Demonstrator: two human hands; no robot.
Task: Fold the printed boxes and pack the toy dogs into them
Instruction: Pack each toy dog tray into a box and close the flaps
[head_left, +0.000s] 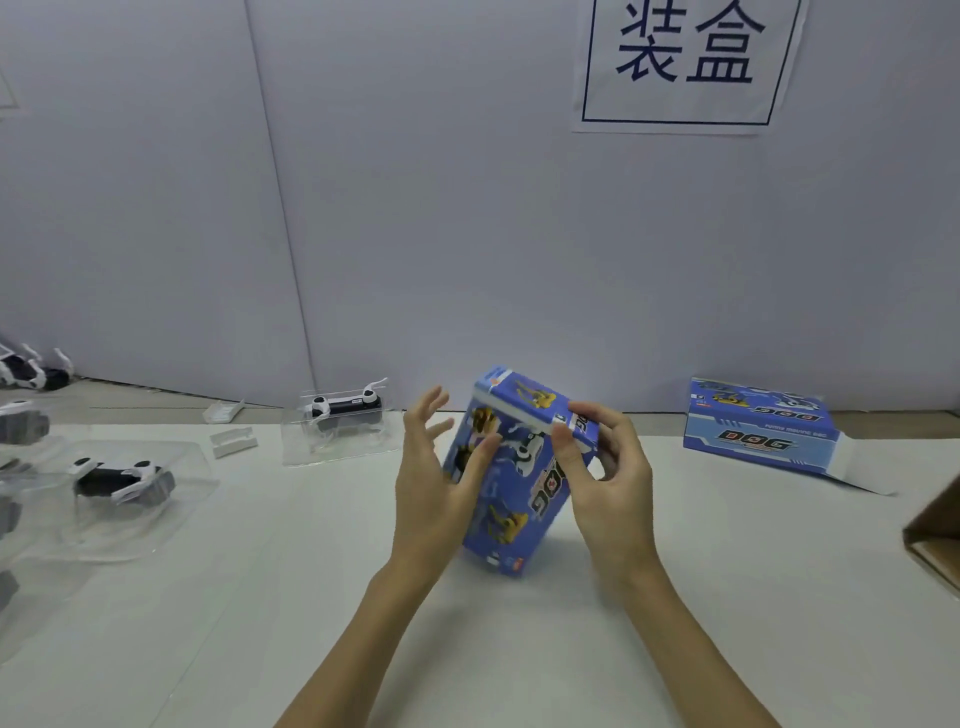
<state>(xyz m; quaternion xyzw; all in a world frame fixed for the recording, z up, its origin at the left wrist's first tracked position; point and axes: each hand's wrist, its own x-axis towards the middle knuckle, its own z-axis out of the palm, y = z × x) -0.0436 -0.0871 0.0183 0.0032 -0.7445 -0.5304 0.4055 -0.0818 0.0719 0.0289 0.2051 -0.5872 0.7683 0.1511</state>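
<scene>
A blue printed box (519, 488) stands on end, tilted, at the middle of the white table. My left hand (436, 483) touches its left face with the thumb, the other fingers spread and straight. My right hand (608, 473) pinches the top flap edge at the upper right corner. A black-and-white toy dog (345, 408) sits in a clear plastic tray behind the box to the left. Another toy dog (122, 480) lies in a clear tray at the left. A second blue box (758, 428) lies at the back right with its white flap open.
Small white plastic pieces (231, 441) lie near the wall at the left. More toy dogs (31, 371) and grey parts crowd the far left edge. A brown cardboard carton (935, 535) juts in at the right edge. A sign (680, 62) hangs on the wall.
</scene>
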